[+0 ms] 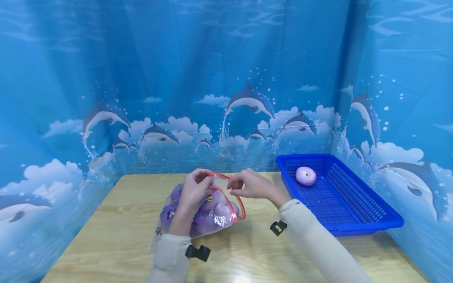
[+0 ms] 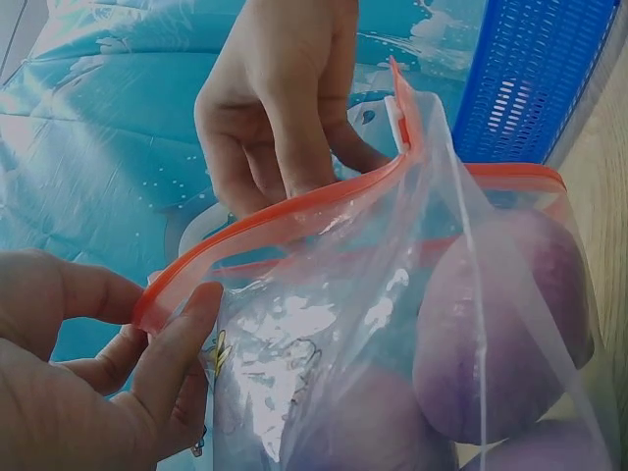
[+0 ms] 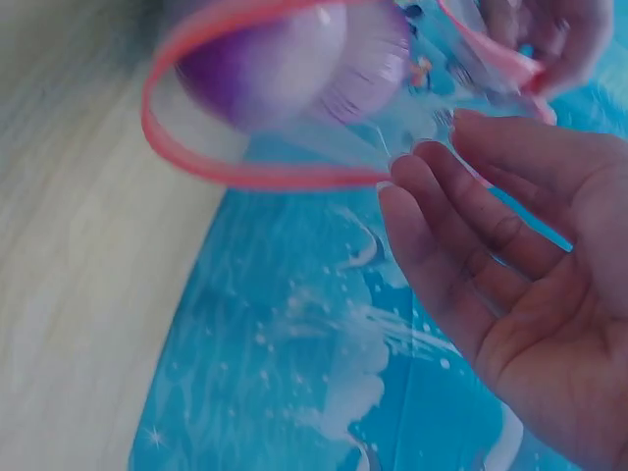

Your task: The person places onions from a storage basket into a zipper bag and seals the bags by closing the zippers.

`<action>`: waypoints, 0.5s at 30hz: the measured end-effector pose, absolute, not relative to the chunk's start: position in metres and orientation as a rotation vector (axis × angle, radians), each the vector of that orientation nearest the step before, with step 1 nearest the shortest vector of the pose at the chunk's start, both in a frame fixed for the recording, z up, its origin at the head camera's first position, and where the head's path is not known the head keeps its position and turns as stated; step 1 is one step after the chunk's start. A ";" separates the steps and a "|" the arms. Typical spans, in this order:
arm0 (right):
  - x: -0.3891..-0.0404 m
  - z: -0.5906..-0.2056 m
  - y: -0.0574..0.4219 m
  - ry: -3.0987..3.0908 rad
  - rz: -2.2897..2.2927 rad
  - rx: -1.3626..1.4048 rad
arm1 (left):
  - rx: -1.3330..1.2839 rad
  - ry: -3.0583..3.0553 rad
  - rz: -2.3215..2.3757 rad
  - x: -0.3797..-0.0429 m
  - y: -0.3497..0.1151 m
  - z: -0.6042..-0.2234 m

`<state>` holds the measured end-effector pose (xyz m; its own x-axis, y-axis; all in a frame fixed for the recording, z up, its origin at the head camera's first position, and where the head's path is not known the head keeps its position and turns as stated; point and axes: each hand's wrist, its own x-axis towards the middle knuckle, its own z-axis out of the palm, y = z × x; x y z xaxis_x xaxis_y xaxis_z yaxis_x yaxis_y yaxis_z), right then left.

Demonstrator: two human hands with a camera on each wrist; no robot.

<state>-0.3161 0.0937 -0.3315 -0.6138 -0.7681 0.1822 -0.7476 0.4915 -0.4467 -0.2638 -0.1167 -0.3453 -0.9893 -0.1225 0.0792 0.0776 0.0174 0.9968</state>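
Note:
A clear zip bag (image 1: 207, 222) with a red-orange rim and small printed figures lies on the table. Several round, purple-and-white, onion-like things (image 2: 500, 324) are inside it. My left hand (image 1: 196, 190) pinches the rim between thumb and fingers, plain in the left wrist view (image 2: 118, 353). At the opposite side of the mouth is my right hand (image 1: 253, 184). Its loosely bent fingertips (image 3: 402, 177) touch the rim in the right wrist view, and no grip between them shows. The bag's mouth gapes between both hands.
A blue plastic basket (image 1: 368, 188) stands on the right of the wooden table (image 1: 116, 224), with one similar purple round thing (image 1: 306, 176) in it. A blue dolphin-print curtain (image 1: 184, 78) hangs behind and along both sides.

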 end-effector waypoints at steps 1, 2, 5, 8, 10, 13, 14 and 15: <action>-0.317 -0.329 0.097 2.692 -0.776 -1.360 | 0.046 -2.131 -2.103 -0.264 -0.117 -0.345; -0.319 -0.326 0.101 2.709 -0.783 -1.351 | 0.047 -2.130 -2.102 -0.264 -0.117 -0.345; -0.325 -0.318 0.116 2.772 -0.775 -1.312 | 0.057 -2.134 -2.090 -0.265 -0.117 -0.344; -0.335 -0.311 0.136 2.839 -0.753 -1.222 | 0.066 -2.139 -2.084 -0.264 -0.117 -0.344; -0.343 -0.307 0.151 2.875 -0.745 -1.151 | 0.070 -2.138 -2.087 -0.264 -0.117 -0.344; -0.355 -0.303 0.176 2.935 -0.723 -1.016 | 0.071 -2.139 -2.085 -0.263 -0.117 -0.344; -0.359 -0.302 0.185 2.950 -0.719 -0.968 | 0.071 -2.140 -2.085 -0.263 -0.117 -0.344; -0.363 -0.302 0.193 2.963 -0.713 -0.933 | 0.070 -2.141 -2.086 -0.263 -0.117 -0.344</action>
